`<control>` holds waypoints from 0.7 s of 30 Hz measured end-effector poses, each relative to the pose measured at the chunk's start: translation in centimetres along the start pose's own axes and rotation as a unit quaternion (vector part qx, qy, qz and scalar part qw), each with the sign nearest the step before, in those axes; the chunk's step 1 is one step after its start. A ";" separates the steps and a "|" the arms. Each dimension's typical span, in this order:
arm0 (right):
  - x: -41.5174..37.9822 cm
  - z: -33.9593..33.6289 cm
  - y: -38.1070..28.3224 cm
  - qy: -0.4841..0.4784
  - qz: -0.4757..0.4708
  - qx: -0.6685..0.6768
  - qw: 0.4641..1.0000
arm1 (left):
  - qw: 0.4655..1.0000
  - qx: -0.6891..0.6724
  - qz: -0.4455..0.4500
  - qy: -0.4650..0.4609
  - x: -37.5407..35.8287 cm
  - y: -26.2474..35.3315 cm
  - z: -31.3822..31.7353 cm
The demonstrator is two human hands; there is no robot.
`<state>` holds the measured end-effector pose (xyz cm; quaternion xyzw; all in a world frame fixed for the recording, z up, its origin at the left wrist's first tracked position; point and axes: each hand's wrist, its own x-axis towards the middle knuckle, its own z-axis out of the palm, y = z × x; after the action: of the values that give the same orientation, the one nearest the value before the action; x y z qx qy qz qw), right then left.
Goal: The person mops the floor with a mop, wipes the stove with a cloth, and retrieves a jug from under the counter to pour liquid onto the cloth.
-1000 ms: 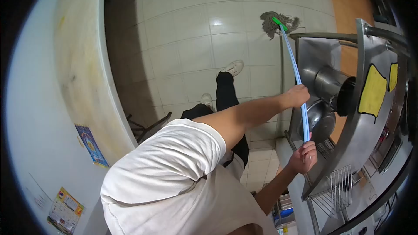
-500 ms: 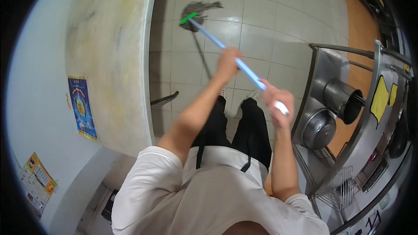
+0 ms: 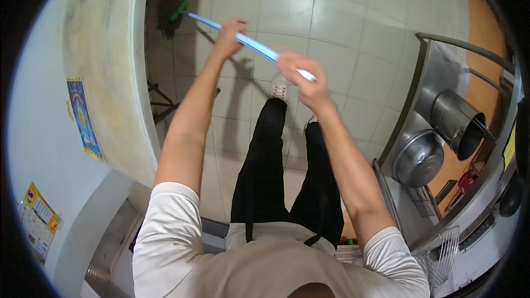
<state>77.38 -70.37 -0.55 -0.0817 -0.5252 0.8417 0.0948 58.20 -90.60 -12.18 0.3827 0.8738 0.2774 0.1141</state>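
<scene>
Both my hands grip the pale blue handle of a mop [image 3: 256, 47]. My left hand [image 3: 230, 38] is wrapped round the shaft lower down, nearer the mop head. Higher up, my right hand [image 3: 302, 77] closes round the handle close to its white end. The green clamp [image 3: 179, 11] joins the shaft to a dark, stringy mop head [image 3: 167, 17], which lies on the tiled floor [image 3: 281, 8] at the upper left, beside the edge of the pale counter [image 3: 110, 49]. The handle slants from there down to the right, toward my body.
At right, a metal rack [image 3: 406, 88] holds a steel pot [image 3: 455, 121] and a steel bowl [image 3: 418, 158]. Dark metal legs [image 3: 160, 99] stick out under the counter at left. My shoe [image 3: 280, 87] is on the tiles. A calendar [image 3: 40, 221] hangs on the left wall.
The mop head has moved left, up to the counter's side. Both hands have shifted left and upward with the handle. One foot has come forward, and the view has shifted.
</scene>
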 end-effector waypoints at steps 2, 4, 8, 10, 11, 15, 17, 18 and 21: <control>-4.8 -6.4 -3.9 -0.004 -0.011 -0.080 0.997 | 0.995 -0.002 0.074 -0.071 1.8 5.4 4.1; -10.1 -11.9 -9.6 0.006 -0.087 -0.146 0.985 | 0.988 -0.022 0.087 -0.123 3.3 13.9 8.1; -22.4 -17.4 -23.8 0.129 -0.033 -0.258 0.957 | 0.969 -0.144 0.121 -0.161 4.5 33.4 15.1; -28.4 -18.2 -27.5 0.222 -0.085 -0.223 0.945 | 0.945 -0.141 0.182 -0.231 4.9 41.9 19.1; -31.2 -18.7 -29.2 0.235 -0.083 -0.220 0.943 | 0.934 -0.097 0.215 -0.268 5.2 46.4 18.3; -36.7 -18.3 -31.7 0.322 -0.094 -0.247 0.909 | 0.905 -0.117 0.293 -0.286 5.1 56.9 24.3; -38.2 -18.3 -30.6 0.412 -0.105 -0.257 0.868 | 0.902 -0.116 0.248 -0.334 5.2 59.2 25.5; -37.8 -17.9 -29.7 0.438 -0.122 -0.257 0.853 | 0.898 -0.115 0.225 -0.359 5.0 59.9 25.6; -37.5 -18.2 -27.6 0.382 -0.229 -0.177 0.878 | 0.892 -0.102 0.248 -0.364 5.1 59.5 24.2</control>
<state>120.02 -51.88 17.83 -0.2898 -0.5923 0.5928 0.4623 100.71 -44.32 2.07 0.6474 0.6148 0.2257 0.3897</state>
